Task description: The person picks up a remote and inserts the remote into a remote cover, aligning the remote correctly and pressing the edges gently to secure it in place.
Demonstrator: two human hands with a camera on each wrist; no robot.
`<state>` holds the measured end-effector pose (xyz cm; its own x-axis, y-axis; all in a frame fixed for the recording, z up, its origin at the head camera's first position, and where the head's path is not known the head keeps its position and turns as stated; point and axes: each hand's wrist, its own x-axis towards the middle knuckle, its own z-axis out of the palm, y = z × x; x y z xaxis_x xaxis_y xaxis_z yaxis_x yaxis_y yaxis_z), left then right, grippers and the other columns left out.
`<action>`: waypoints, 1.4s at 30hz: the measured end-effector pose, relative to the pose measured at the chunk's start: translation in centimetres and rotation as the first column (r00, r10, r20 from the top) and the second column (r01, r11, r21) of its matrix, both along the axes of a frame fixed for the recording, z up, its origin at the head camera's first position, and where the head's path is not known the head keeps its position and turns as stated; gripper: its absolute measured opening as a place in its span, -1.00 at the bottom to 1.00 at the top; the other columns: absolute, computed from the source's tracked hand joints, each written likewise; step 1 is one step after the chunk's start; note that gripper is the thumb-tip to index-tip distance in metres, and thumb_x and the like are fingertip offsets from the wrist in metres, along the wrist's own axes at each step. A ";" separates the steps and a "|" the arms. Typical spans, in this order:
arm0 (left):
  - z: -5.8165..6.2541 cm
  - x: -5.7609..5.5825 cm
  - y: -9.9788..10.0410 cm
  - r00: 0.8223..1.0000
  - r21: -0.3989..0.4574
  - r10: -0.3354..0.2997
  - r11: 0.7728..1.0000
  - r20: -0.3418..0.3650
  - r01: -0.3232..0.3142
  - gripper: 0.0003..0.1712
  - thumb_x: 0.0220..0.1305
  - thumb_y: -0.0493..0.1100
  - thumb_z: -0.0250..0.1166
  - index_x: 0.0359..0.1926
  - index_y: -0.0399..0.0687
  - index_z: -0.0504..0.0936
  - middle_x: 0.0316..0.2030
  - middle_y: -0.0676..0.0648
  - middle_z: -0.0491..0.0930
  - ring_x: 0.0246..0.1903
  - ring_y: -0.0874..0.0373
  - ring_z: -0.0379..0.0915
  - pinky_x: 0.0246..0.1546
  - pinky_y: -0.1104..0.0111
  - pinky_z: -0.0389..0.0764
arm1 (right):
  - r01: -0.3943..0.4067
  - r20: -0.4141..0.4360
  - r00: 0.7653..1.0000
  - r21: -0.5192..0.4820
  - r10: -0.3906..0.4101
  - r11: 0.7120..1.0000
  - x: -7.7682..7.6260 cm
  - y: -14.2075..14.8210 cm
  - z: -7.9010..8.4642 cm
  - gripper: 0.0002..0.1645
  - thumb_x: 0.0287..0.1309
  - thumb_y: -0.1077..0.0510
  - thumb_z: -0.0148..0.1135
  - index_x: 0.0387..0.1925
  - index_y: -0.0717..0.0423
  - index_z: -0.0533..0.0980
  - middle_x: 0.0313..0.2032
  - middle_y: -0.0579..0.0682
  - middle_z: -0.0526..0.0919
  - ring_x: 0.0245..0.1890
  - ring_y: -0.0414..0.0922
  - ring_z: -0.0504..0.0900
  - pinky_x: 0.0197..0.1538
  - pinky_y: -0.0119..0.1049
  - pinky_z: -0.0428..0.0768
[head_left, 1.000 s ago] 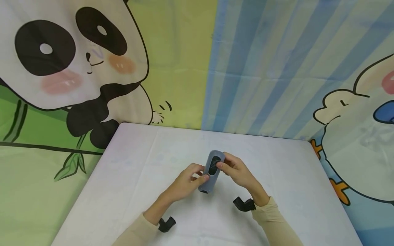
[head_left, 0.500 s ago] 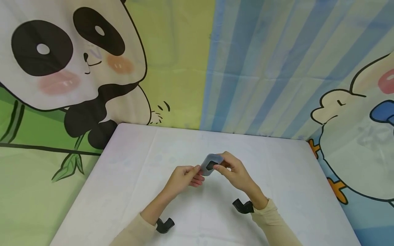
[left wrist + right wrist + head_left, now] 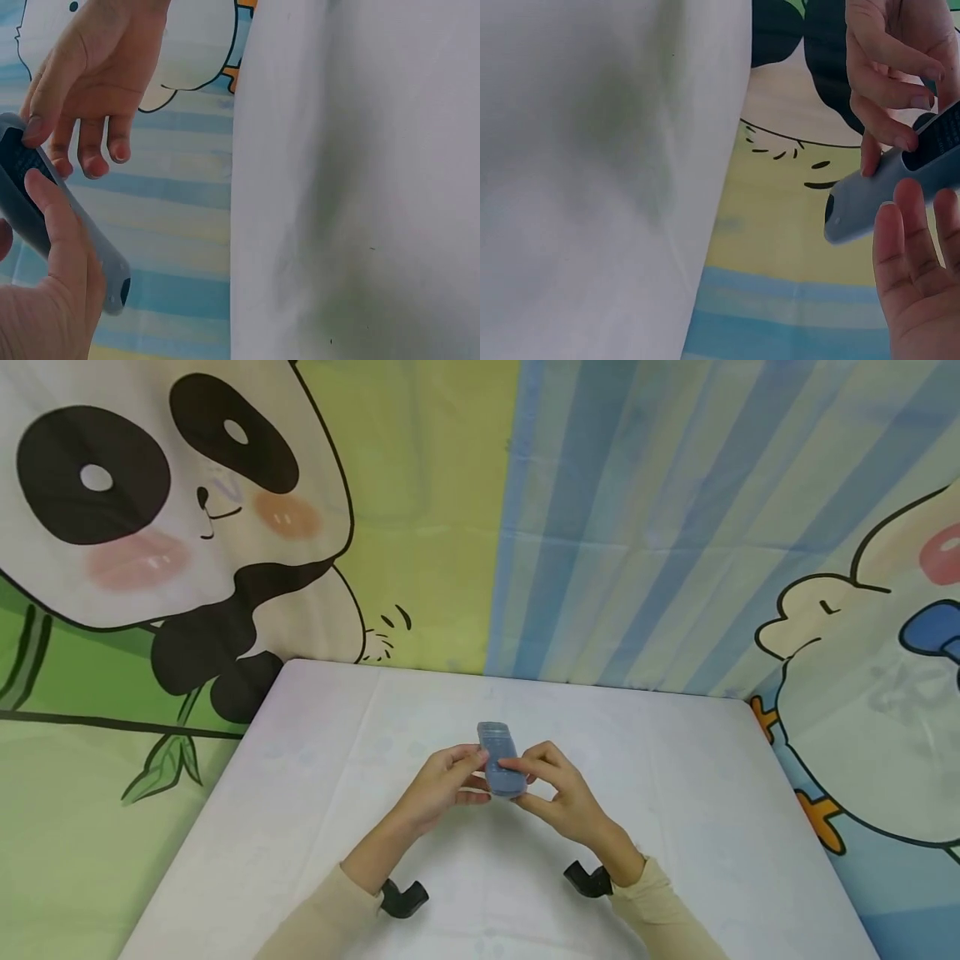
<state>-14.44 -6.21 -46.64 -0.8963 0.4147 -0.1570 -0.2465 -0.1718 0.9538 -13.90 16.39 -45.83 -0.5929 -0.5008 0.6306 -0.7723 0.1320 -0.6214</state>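
Between my two hands, above the table, is a grey-blue oblong device [image 3: 497,743] with rounded ends. Its ridged face turns toward the head camera. A black printed panel shows on the other side of the device [image 3: 862,199] in the right wrist view. My left hand [image 3: 442,787] pinches its left edge, thumb in front and some fingers behind. From the lower right, my right hand [image 3: 566,795] holds it, index finger across the face and thumb at the bottom end. In the left wrist view, fingers partly cover the device [image 3: 105,262].
A white-covered table [image 3: 337,718] lies under both hands. Behind it hangs a printed cloth [image 3: 420,527] with a panda and stripes. Black curved pieces [image 3: 405,900] are worn at both wrists, below the hands.
The device has been turned over: its black panel faced the head camera before, and the ridged face does now. My left fingers have shifted along its edge; the right hand has moved slightly lower.
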 end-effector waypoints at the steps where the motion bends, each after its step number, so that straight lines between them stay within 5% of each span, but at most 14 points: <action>1: 0.0 0.0 0.0 1.000 0.008 -0.005 1.000 0.005 0.005 -0.31 0.46 0.06 0.23 0.36 -0.36 0.34 0.00 -0.26 0.59 -0.12 -0.04 0.63 -0.11 0.17 0.68 | 0.004 -0.009 1.000 0.004 -0.004 1.000 -0.1 0.1 -0.6 -0.33 -0.20 0.62 0.48 0.06 0.33 0.58 -0.18 0.17 0.45 -0.23 0.05 0.45 -0.30 -0.05 0.52; 9: -0.4 -0.1 0.0 1.000 0.012 -0.002 1.000 0.001 0.002 -0.29 0.44 -0.09 0.26 0.45 -0.28 0.22 -0.02 -0.24 0.62 -0.17 -0.02 0.65 -0.15 0.18 0.69 | 0.051 0.015 0.999 0.058 -0.052 0.997 0.2 0.6 -2.4 -0.36 -0.02 0.53 0.42 0.16 0.23 0.55 -0.08 0.12 0.46 -0.17 0.01 0.51 -0.23 -0.16 0.61; 13: -0.7 -0.2 0.0 0.999 -0.022 0.010 1.000 -0.053 -0.011 -0.31 0.44 -0.14 0.26 0.47 -0.22 0.23 -0.03 -0.22 0.60 -0.17 -0.03 0.65 -0.15 0.14 0.69 | 0.062 0.162 0.985 0.020 -0.065 0.998 0.7 0.7 -2.2 -0.37 0.15 0.56 0.23 0.27 0.33 0.40 -0.07 0.18 0.54 -0.16 0.09 0.60 -0.19 -0.17 0.67; 15: -0.9 -0.2 0.0 0.997 -0.043 0.012 0.999 -0.081 -0.016 -0.32 0.44 -0.16 0.26 0.47 -0.19 0.24 -0.02 -0.22 0.59 -0.16 -0.03 0.65 -0.14 0.11 0.69 | 0.076 0.295 0.954 -0.035 -0.062 0.996 0.8 0.5 -2.1 -0.37 0.25 0.53 0.17 0.34 0.37 0.29 -0.09 0.24 0.56 -0.19 0.12 0.64 -0.20 -0.14 0.69; 18: -1.1 -0.1 0.2 0.993 -0.075 0.005 0.997 -0.121 -0.014 -0.33 0.45 -0.17 0.24 0.48 -0.17 0.25 -0.01 -0.23 0.56 -0.11 -0.04 0.64 -0.14 0.09 0.68 | 0.134 0.479 0.875 -0.114 -0.064 0.984 0.8 0.2 -2.1 -0.37 0.36 0.44 0.14 0.40 0.34 0.21 -0.10 0.30 0.56 -0.23 0.09 0.66 -0.23 -0.12 0.70; 21: -1.4 0.0 0.4 0.988 -0.113 -0.024 0.994 -0.155 0.006 -0.32 0.46 -0.15 0.24 0.49 -0.16 0.23 0.02 -0.22 0.53 -0.06 -0.03 0.62 -0.12 0.10 0.68 | 0.194 0.564 0.821 -0.129 -0.089 0.972 0.8 -0.2 -2.1 -0.43 0.39 0.32 0.18 0.36 0.29 0.28 -0.09 0.29 0.54 -0.24 -0.01 0.65 -0.21 -0.17 0.69; 27: -1.6 0.3 0.9 0.977 -0.179 -0.046 0.984 -0.206 0.009 -0.32 0.47 -0.12 0.23 0.50 -0.16 0.23 0.05 -0.22 0.51 -0.06 -0.01 0.62 -0.12 0.16 0.68 | 0.242 0.582 0.804 -0.129 -0.124 0.962 0.8 -0.6 -2.7 -0.53 0.38 0.28 0.22 0.26 0.28 0.38 -0.09 0.25 0.54 -0.23 -0.07 0.61 -0.22 -0.29 0.66; 35: -1.9 0.3 1.2 0.950 -0.262 0.034 0.958 -0.310 -0.120 -0.41 0.42 -0.07 0.29 0.38 -0.09 0.37 0.03 -0.15 0.51 -0.11 0.05 0.62 -0.23 0.25 0.70 | 0.286 0.585 0.789 -0.083 -0.186 0.955 0.1 -0.8 -2.9 -0.51 0.39 0.39 0.15 0.30 0.38 0.35 -0.08 0.31 0.55 -0.23 -0.06 0.61 -0.22 -0.30 0.66; 42: -2.8 -2.1 1.8 0.934 -0.324 0.093 0.922 -0.346 -0.212 -0.53 0.42 -0.16 0.28 0.28 -0.14 0.44 -0.03 -0.13 0.53 -0.14 0.05 0.64 -0.29 0.25 0.71 | 0.379 0.578 0.760 -0.019 -0.299 0.925 -1.9 -1.3 -3.6 -0.43 0.32 0.29 0.29 0.32 0.25 0.39 -0.06 0.20 0.64 -0.24 -0.01 0.68 -0.21 -0.26 0.68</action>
<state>-16.58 -4.37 -49.42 -0.9702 0.2395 0.0371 0.0812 0.1770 0.9809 -15.77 15.12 -49.45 -0.9735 -0.1392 0.1815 -0.2080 0.2083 -0.9557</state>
